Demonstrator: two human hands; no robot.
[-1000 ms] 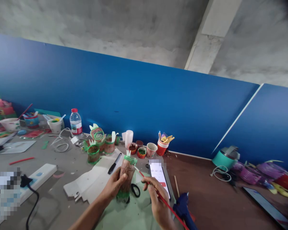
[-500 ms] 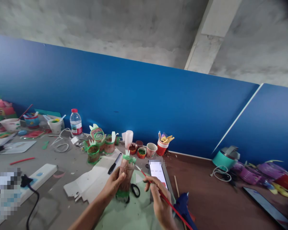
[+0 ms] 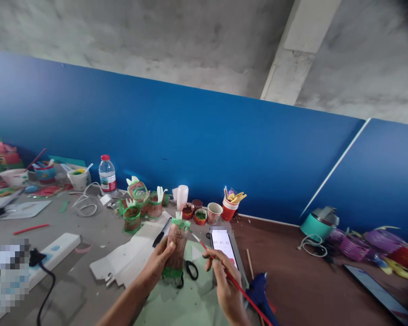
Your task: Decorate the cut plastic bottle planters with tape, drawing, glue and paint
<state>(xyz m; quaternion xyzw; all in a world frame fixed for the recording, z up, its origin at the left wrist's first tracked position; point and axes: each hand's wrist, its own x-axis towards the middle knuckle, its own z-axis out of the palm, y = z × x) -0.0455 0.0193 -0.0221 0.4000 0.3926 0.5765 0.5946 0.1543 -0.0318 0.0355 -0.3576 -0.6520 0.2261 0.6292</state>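
Note:
My left hand is closed around a brown-painted cylinder with green bands at its top and bottom and small pale prongs at the upper rim. In my right hand is a thin red paintbrush, gripped like a pen. Its light tip lies close to the cylinder's green top edge; whether it touches I cannot tell. Black scissor handles show on the pale green sheet beneath. Small cups of brown paint and green paint stand just beyond the cylinder.
Similar green-and-brown crafted pots stand at the back, near a water bottle. A phone showing a timer and a blue glue gun lie on the right. White cut card and a power strip are on the left.
The cylinder in my left hand has shifted slightly left and up. My right hand and the paintbrush have hardly moved.

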